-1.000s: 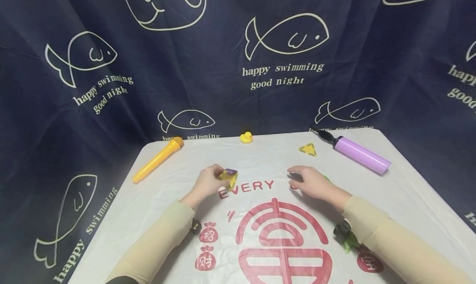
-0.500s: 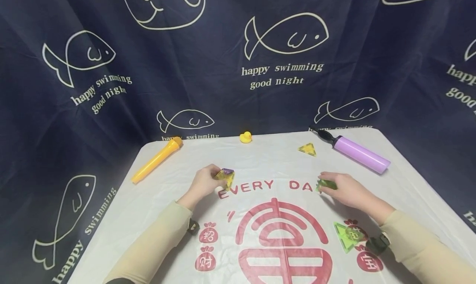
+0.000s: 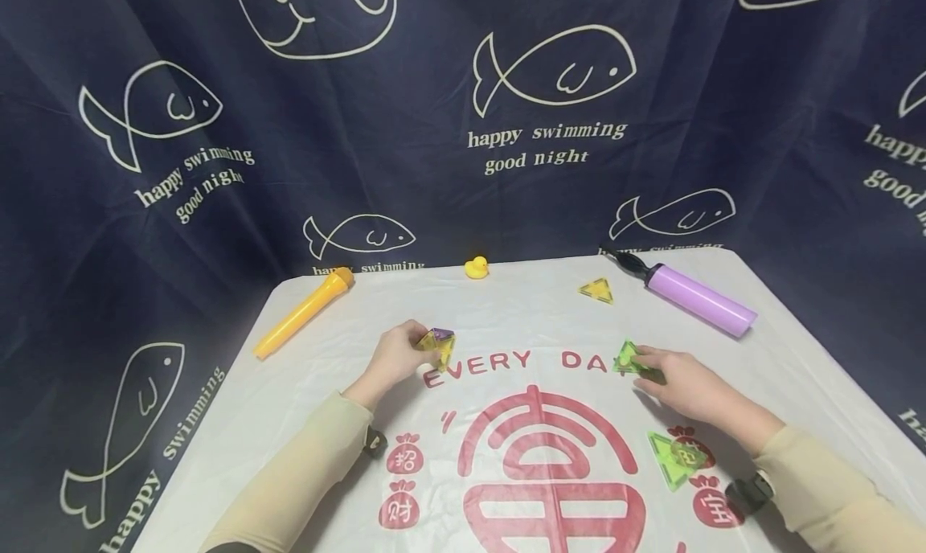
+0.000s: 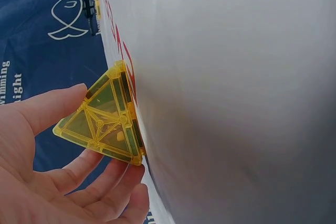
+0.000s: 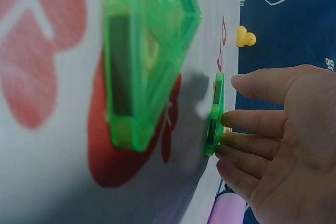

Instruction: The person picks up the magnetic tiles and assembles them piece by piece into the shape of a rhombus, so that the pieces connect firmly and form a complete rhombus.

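In the head view my left hand (image 3: 401, 350) holds yellow triangular magnetic tiles (image 3: 440, 346) with a purple tile (image 3: 443, 333) at the top. From the left wrist, the thumb (image 4: 63, 103) lies on one edge of the yellow triangle (image 4: 102, 121) and the fingers sit along its lower edge. My right hand (image 3: 676, 378) is beside a green triangular tile (image 3: 626, 356) on the table. Its fairly straight fingertips touch that tile (image 5: 214, 119), while the thumb stands apart. A second green triangular tile (image 3: 676, 460) lies nearer me, beside the right wrist.
A yellow triangular tile (image 3: 597, 290) lies at the back right, next to a purple hand pump (image 3: 700, 300) with a black handle. A rubber duck (image 3: 477, 268) stands at the back edge. An orange toy microphone (image 3: 304, 312) lies at left. A dark fish-print curtain (image 3: 405, 135) hangs behind.
My right hand has moved right to the green tile, first covering it and then drawing slightly back so more of it shows. My left hand keeps its hold on the yellow tiles, nearly still.
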Action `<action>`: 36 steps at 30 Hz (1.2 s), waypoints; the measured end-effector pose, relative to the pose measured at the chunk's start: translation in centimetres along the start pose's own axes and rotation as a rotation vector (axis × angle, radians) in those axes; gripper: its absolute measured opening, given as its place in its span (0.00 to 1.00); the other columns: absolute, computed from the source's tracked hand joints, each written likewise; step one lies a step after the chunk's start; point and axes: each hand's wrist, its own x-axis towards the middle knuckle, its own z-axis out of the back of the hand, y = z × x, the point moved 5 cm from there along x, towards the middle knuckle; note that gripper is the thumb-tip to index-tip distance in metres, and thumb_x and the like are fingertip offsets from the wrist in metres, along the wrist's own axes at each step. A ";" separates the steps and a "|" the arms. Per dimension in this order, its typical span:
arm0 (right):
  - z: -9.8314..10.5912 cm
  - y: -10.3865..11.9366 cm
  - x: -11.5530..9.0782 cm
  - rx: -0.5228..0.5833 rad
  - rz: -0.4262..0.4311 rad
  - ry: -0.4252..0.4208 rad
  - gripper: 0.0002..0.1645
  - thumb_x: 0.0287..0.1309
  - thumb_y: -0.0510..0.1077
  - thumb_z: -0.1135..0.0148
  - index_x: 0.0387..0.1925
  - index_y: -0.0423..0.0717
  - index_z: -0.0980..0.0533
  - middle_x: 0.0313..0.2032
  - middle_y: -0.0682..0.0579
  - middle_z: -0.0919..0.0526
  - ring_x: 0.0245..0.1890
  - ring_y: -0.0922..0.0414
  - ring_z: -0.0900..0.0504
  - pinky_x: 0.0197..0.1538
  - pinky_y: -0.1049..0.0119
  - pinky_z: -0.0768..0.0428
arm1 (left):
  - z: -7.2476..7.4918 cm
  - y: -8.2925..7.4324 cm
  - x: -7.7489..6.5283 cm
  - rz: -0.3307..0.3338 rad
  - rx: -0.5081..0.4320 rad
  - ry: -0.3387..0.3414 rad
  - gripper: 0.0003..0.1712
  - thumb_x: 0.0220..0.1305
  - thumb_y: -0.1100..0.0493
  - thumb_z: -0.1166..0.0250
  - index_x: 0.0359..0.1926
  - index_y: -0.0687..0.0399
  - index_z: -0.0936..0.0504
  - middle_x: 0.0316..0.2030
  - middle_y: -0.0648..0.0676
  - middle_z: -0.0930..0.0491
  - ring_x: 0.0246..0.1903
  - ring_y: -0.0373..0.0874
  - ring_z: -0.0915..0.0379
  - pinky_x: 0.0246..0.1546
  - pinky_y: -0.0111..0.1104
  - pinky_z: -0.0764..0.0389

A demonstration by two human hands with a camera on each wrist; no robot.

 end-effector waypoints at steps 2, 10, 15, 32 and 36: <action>-0.1 0.2 0.0 0.000 -0.001 0.000 0.27 0.61 0.41 0.31 0.55 0.25 0.22 0.61 0.26 0.26 0.61 0.26 0.29 0.62 0.33 0.31 | 0.0 0.0 0.0 -0.001 0.001 0.000 0.23 0.52 0.57 0.22 0.49 0.59 0.16 0.47 0.58 0.15 0.49 0.54 0.21 0.56 0.48 0.22; -1.1 1.9 1.2 0.041 0.016 0.023 0.27 0.61 0.40 0.32 0.57 0.25 0.24 0.64 0.27 0.28 0.63 0.28 0.30 0.64 0.36 0.31 | 0.0 0.2 0.0 0.002 -0.005 0.001 0.24 0.53 0.57 0.22 0.50 0.59 0.17 0.48 0.59 0.15 0.50 0.55 0.21 0.56 0.49 0.23; -1.8 3.9 2.8 0.049 0.068 0.040 0.27 0.62 0.40 0.32 0.57 0.26 0.23 0.64 0.27 0.28 0.64 0.29 0.30 0.65 0.37 0.31 | 0.0 0.3 0.0 -0.012 -0.008 -0.003 0.23 0.52 0.57 0.21 0.49 0.59 0.16 0.48 0.59 0.15 0.50 0.55 0.21 0.57 0.49 0.23; -4.4 9.1 7.5 0.089 0.165 0.136 0.26 0.63 0.38 0.34 0.60 0.28 0.24 0.66 0.30 0.28 0.66 0.34 0.30 0.66 0.41 0.30 | 0.1 0.1 -0.2 -0.012 -0.009 -0.002 0.24 0.52 0.58 0.21 0.49 0.60 0.17 0.47 0.60 0.15 0.49 0.56 0.20 0.55 0.49 0.22; -4.6 9.3 7.9 0.086 0.157 0.142 0.26 0.64 0.38 0.34 0.61 0.28 0.24 0.67 0.31 0.29 0.67 0.34 0.30 0.67 0.42 0.31 | 0.2 0.0 -0.2 -0.018 -0.002 0.003 0.25 0.52 0.58 0.21 0.50 0.61 0.17 0.48 0.60 0.15 0.50 0.56 0.21 0.56 0.49 0.22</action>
